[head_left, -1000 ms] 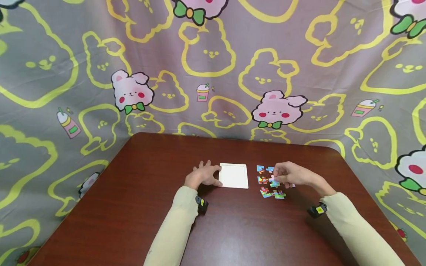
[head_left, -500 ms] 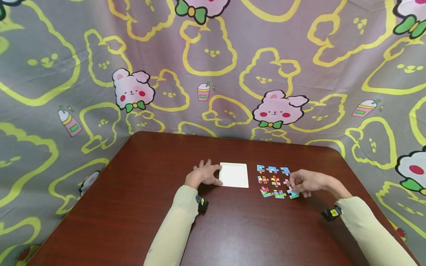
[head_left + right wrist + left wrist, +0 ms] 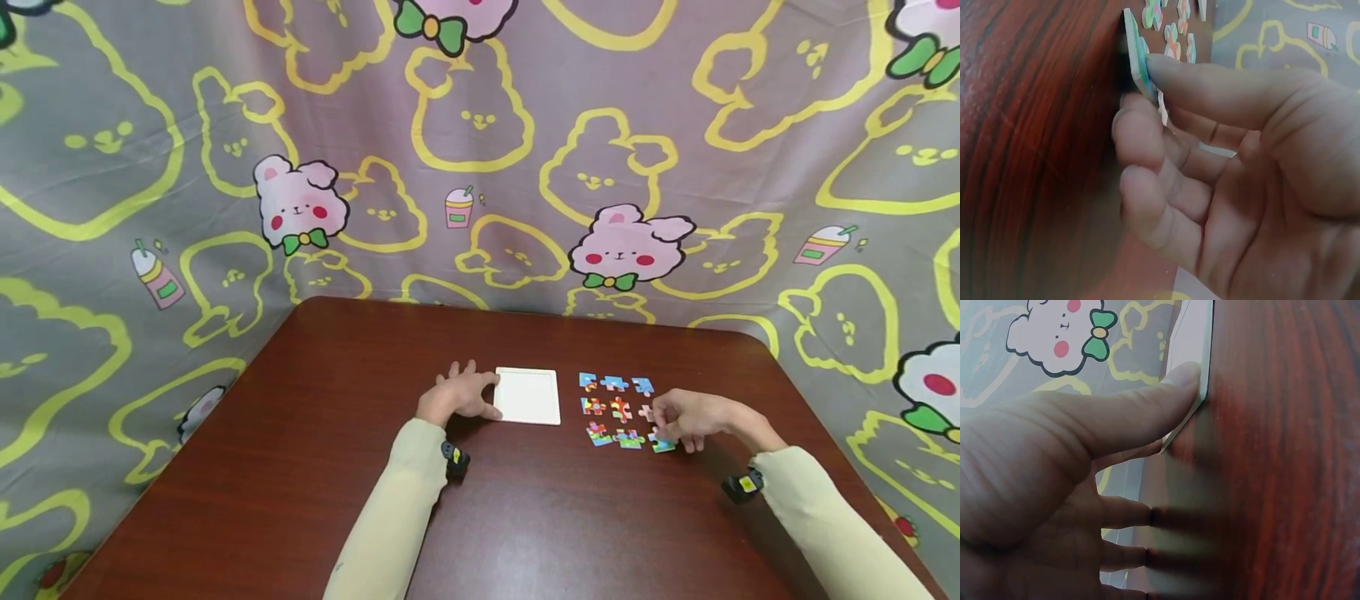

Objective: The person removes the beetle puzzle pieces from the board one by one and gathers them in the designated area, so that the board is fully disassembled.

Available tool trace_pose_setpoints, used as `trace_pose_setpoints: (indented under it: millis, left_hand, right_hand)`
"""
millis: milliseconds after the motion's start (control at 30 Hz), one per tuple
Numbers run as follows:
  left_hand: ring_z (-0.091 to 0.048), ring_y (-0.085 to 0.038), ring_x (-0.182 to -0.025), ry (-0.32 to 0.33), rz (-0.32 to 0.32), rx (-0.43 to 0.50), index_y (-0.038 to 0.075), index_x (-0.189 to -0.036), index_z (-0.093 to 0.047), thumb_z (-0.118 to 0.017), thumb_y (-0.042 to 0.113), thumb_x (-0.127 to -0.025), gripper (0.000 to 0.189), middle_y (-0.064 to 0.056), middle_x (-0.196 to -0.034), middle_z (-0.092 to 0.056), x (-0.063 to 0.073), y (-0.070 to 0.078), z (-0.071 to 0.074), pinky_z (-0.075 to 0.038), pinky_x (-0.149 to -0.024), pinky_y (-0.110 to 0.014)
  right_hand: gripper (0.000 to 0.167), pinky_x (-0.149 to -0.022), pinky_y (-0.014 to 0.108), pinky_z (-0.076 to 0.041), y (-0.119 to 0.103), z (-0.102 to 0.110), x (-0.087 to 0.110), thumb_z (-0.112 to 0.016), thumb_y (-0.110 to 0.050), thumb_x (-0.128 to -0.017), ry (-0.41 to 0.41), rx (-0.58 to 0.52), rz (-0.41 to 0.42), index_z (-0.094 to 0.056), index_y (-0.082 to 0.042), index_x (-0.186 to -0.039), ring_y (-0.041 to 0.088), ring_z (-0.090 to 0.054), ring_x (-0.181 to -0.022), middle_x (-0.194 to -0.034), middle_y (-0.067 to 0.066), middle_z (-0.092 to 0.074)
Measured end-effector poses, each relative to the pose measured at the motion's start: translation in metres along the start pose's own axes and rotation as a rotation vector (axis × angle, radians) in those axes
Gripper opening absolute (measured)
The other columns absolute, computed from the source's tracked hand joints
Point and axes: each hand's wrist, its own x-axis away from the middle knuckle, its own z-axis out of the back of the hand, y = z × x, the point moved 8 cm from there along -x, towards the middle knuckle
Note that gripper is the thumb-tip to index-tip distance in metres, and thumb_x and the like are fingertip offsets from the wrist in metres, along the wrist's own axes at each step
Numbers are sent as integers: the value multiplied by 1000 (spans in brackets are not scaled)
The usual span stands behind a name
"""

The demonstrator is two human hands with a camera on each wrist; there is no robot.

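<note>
My left hand (image 3: pixel 459 395) rests at the left edge of a square white puzzle tray (image 3: pixel 527 397). In the left wrist view, its thumb lies on the tray's corner (image 3: pixel 1190 347) and the other fingers are spread, with tips at the table. My right hand (image 3: pixel 690 418) pinches a blue-and-green puzzle piece (image 3: pixel 662 442) at the near right of a group of pieces. The right wrist view shows the thumb on this puzzle piece (image 3: pixel 1138 56), its edge slightly off the wood, and the other fingers curled beside it.
Several colourful puzzle pieces (image 3: pixel 621 408) lie apart in loose rows right of the tray. One pink piece (image 3: pixel 646 412) is partly hidden by my right hand. A patterned cloth (image 3: pixel 480 150) hangs behind the brown table (image 3: pixel 360 367).
My right hand has carried the blue-and-green piece from the middle of the group to its near right corner, lowering it slightly in the last half second. The left hand stays put.
</note>
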Motion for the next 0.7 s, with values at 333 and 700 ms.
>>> trace_pose_setpoints:
  millis: [333,700]
  left_hand:
    - [-4,-50,-151,3,-2,16,23,-156,-46,-74,40,-95,69,-23,-167,-15,-1,0,-1,-11,-117,-67]
    - [-12,-49,-151,18,-12,25,20,-161,-35,-73,42,-95,79,-22,-165,-22,1,-1,0,-18,-117,-65]
  right_hand:
    - [14,-45,33,-52,-1,1,0,-70,-11,-98,74,112,-100,-60,-8,-88,19,-59,-50,-66,5,-58]
    - [16,-52,38,-54,-24,20,-10,-64,-16,-103,255,83,99,-62,-2,-95,26,-61,-59,-74,11,-62]
